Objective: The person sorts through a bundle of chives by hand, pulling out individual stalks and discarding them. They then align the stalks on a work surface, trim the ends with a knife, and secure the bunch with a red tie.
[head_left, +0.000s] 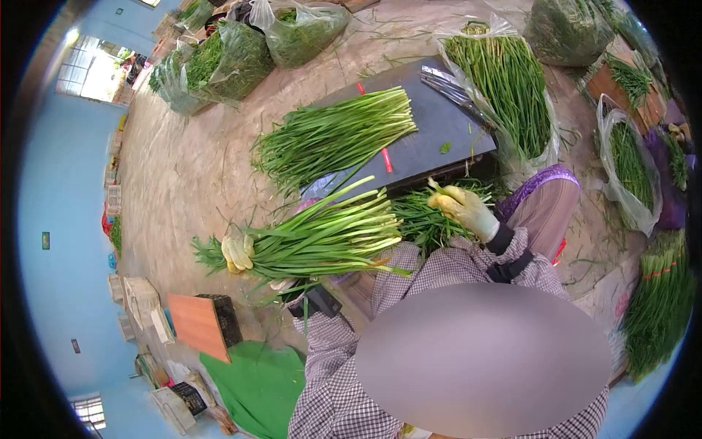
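My left hand, in a pale yellowish glove, is wrapped round a loose bunch of long green stalks, whose pale ends point right. My right hand, in a similar glove, is closed near the low board, its fingertips at a small pale green piece. Below and left of it lies a heap of loose greens over my lap. A larger bunch of stalks rests on the dark board, across a red tape strip.
Shiny strips lie at the board's far right corner, beside an open plastic bag of stalks. More bagged greens stand at the upper left. Tied bunches lie at right. An orange-brown panel and green cloth are lower left.
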{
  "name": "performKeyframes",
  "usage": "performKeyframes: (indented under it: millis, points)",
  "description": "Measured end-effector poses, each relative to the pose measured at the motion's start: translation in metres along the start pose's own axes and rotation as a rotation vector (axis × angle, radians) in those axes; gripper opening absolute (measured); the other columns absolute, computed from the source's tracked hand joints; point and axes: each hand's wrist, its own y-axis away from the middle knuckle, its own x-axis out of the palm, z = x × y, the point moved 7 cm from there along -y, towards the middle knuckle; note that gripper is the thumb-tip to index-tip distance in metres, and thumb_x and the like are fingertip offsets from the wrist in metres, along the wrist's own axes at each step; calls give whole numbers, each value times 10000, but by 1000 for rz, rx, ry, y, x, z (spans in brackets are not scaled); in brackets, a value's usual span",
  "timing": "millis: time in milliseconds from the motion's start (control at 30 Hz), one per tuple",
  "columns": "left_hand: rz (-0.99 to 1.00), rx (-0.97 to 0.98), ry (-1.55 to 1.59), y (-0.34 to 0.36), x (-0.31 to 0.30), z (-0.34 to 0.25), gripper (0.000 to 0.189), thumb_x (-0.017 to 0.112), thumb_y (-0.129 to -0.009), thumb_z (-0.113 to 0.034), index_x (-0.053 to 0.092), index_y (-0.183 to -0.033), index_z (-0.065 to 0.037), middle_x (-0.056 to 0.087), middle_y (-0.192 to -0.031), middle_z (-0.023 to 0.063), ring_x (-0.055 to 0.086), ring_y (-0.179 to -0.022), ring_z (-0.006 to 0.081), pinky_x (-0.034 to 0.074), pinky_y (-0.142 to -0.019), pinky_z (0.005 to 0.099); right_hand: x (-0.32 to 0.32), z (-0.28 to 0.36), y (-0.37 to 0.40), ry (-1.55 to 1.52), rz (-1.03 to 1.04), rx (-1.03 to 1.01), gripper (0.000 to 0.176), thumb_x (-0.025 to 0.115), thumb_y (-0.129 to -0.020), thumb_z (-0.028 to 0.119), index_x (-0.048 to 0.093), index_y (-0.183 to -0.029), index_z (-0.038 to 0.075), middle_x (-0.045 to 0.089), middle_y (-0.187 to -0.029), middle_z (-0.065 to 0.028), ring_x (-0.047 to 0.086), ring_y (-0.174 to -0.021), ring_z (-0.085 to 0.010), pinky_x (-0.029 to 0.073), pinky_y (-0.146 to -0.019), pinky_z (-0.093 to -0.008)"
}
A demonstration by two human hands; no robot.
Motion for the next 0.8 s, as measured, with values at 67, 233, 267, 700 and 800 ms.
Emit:
performKeyframes:
  millis: [67, 233, 267, 700, 800]
  points:
    - [-17, 4, 2, 2, -3, 0, 106, 543, -971, -166, 481, -901, -117, 521, -714, -29, 524, -643, 89, 450, -743, 298, 23, 41, -21, -257, -35, 45, 235, 589, -1002, 223, 665, -1134, 44, 685, -1000, -45, 633, -846, -127, 514, -780, -288]
    - [-63, 17, 2, 11, -11, -3, 104, 540, -970, -165, 480, -899, -120, 516, -716, -30, 520, -648, 89, 448, -756, 302, 54, 72, -35, -451, -33, -2, 232, 605, -1000, 216, 685, -1064, 8, 713, -987, -17, 638, -908, -122, 499, -854, -279]
    - [-67, 24, -5, 13, -14, -3, 103, 540, -970, -165, 480, -899, -120, 515, -717, -30, 519, -649, 89, 447, -759, 302, 44, 78, -36, -323, -88, -68, 232, 611, -997, 222, 698, -1019, 8, 717, -945, -15, 640, -905, -120, 502, -847, -275]
    - [-149, 98, -3, 35, -37, -17, 99, 532, -968, -162, 479, -893, -127, 501, -724, -32, 508, -661, 89, 441, -793, 312, 112, 46, -16, -771, 423, 40, 446, 631, -985, 270, 571, -1353, 24, 642, -1294, -84, 586, -1184, -173, 471, -1023, -361]
    - [-144, 107, -21, 35, -39, -18, 98, 531, -967, -162, 478, -892, -129, 497, -726, -33, 505, -664, 90, 439, -800, 315, 118, 50, -19, -1055, 321, 207, 345, 663, -968, 192, 617, -1258, 9, 670, -1232, -103, 656, -1097, -202, 549, -945, -359]
